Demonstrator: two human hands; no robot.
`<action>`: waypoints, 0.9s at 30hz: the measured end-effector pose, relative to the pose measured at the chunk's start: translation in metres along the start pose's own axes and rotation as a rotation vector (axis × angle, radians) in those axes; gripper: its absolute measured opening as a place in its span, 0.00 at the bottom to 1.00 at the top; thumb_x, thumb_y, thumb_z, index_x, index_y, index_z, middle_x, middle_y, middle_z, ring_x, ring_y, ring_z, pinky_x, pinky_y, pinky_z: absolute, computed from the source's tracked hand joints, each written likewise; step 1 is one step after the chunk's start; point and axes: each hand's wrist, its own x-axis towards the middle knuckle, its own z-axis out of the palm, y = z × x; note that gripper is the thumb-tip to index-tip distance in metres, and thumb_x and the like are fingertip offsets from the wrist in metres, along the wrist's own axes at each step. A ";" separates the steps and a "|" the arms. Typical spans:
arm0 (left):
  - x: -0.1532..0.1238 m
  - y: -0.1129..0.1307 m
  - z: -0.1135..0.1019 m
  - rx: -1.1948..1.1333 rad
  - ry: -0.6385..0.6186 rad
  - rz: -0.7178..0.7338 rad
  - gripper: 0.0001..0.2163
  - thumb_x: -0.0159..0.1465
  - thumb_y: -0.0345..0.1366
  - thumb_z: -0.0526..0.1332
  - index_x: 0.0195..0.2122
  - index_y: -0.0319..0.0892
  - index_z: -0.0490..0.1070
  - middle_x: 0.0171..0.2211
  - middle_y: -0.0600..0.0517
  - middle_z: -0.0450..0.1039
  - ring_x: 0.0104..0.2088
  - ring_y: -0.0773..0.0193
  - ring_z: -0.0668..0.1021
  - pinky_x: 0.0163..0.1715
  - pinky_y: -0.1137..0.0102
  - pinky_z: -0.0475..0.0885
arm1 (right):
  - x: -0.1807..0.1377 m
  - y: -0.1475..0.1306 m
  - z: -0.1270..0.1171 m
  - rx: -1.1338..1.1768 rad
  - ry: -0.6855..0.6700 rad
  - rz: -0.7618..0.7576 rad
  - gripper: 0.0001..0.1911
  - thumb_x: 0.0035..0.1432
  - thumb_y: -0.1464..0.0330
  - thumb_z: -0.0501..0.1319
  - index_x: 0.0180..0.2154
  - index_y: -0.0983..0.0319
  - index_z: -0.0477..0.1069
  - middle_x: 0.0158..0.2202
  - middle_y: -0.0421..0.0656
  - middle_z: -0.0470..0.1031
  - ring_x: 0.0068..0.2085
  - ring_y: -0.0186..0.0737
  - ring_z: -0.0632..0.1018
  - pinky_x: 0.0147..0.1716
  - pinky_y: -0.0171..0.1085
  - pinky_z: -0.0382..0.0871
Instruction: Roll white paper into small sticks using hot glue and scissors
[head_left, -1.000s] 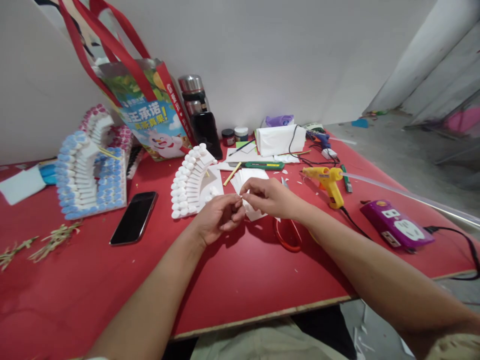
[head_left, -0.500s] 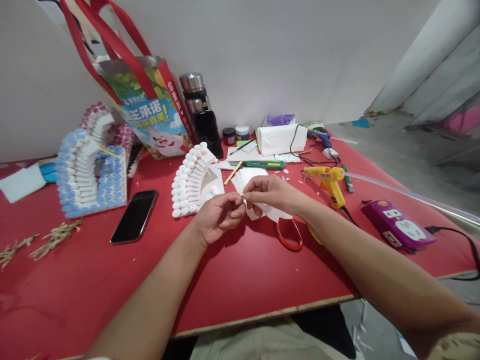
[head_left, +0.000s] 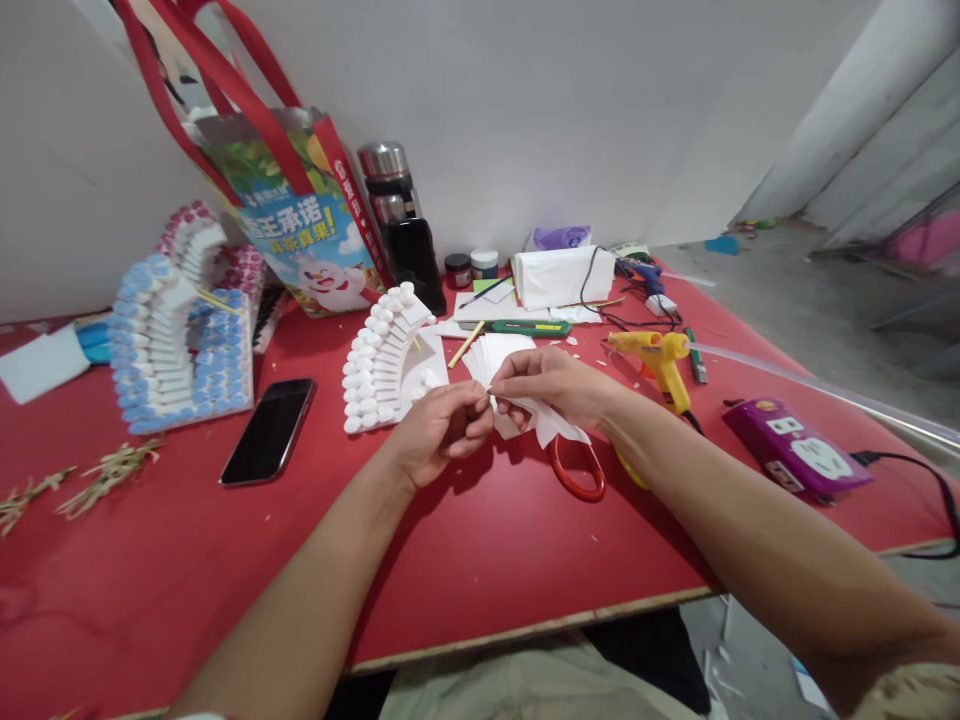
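Fingertips of my left hand (head_left: 442, 428) and my right hand (head_left: 551, 385) meet in a pinch above the red table. Between them shows only a tiny white bit, too small to name. A thin white sheet like tissue paper (head_left: 561, 428) hangs from under my right fingers, partly hidden by them. Below it lie scissors with a red handle loop (head_left: 577, 470), their blades covered. Just behind my hands is a fanned stack of white paper strips (head_left: 491, 352). Left of them stands a curved model (head_left: 375, 365) edged with white cotton-swab-like tips.
Blue-tipped model (head_left: 180, 350), phone (head_left: 268, 432) and tote bag (head_left: 300, 220) stand to the left. A green cutter (head_left: 525, 328) lies behind the hands. The yellow glue gun (head_left: 660, 365) and purple power strip (head_left: 795, 450), with cords, are at right. A flask (head_left: 386, 180) stands at the back.
The hanging white sheet has shifted slightly right and down, and its edge is more crumpled. My fingertips have moved a little to the right, still pinched together.
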 end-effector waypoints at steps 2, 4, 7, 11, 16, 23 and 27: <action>0.000 0.000 0.000 -0.003 -0.005 -0.002 0.11 0.68 0.36 0.56 0.28 0.40 0.62 0.20 0.56 0.60 0.15 0.77 0.58 0.14 0.80 0.49 | 0.000 0.001 -0.001 0.012 0.006 0.018 0.14 0.50 0.66 0.76 0.32 0.66 0.74 0.26 0.43 0.79 0.23 0.32 0.77 0.23 0.30 0.73; 0.001 0.000 0.000 -0.005 -0.006 0.004 0.11 0.68 0.36 0.56 0.27 0.40 0.62 0.20 0.56 0.60 0.15 0.77 0.58 0.14 0.80 0.49 | 0.001 0.002 -0.002 0.036 -0.003 0.036 0.13 0.52 0.66 0.75 0.33 0.66 0.75 0.27 0.44 0.80 0.23 0.32 0.77 0.23 0.31 0.73; 0.000 0.001 0.001 -0.010 -0.006 0.005 0.11 0.67 0.36 0.57 0.27 0.40 0.62 0.20 0.56 0.60 0.15 0.77 0.58 0.13 0.80 0.49 | 0.001 0.002 -0.004 0.063 -0.009 0.055 0.12 0.53 0.66 0.74 0.33 0.66 0.74 0.27 0.45 0.80 0.23 0.32 0.77 0.24 0.31 0.74; 0.000 0.000 0.002 -0.003 -0.013 -0.002 0.11 0.67 0.35 0.57 0.27 0.40 0.62 0.20 0.56 0.60 0.15 0.77 0.58 0.14 0.80 0.49 | 0.002 0.002 -0.003 0.060 0.014 0.077 0.12 0.51 0.68 0.74 0.32 0.66 0.73 0.26 0.44 0.79 0.22 0.32 0.77 0.22 0.30 0.72; 0.001 0.000 0.000 -0.040 0.006 -0.030 0.11 0.66 0.35 0.56 0.27 0.40 0.62 0.20 0.57 0.60 0.14 0.77 0.58 0.14 0.78 0.46 | 0.003 0.004 -0.002 -0.179 0.049 -0.054 0.09 0.55 0.68 0.71 0.32 0.65 0.74 0.25 0.42 0.79 0.22 0.31 0.77 0.23 0.31 0.73; 0.002 -0.001 0.006 0.071 0.039 -0.006 0.10 0.67 0.38 0.55 0.28 0.42 0.60 0.20 0.59 0.57 0.15 0.75 0.54 0.16 0.74 0.44 | 0.003 0.008 0.002 -0.533 0.132 -0.189 0.05 0.60 0.69 0.64 0.32 0.62 0.71 0.19 0.37 0.74 0.20 0.31 0.75 0.21 0.30 0.69; 0.000 -0.006 0.009 0.742 0.275 0.306 0.13 0.71 0.42 0.53 0.29 0.44 0.57 0.22 0.57 0.58 0.21 0.69 0.61 0.23 0.71 0.55 | 0.004 0.009 0.015 -0.373 0.236 -0.125 0.08 0.58 0.73 0.62 0.27 0.61 0.68 0.16 0.35 0.69 0.16 0.29 0.69 0.17 0.29 0.62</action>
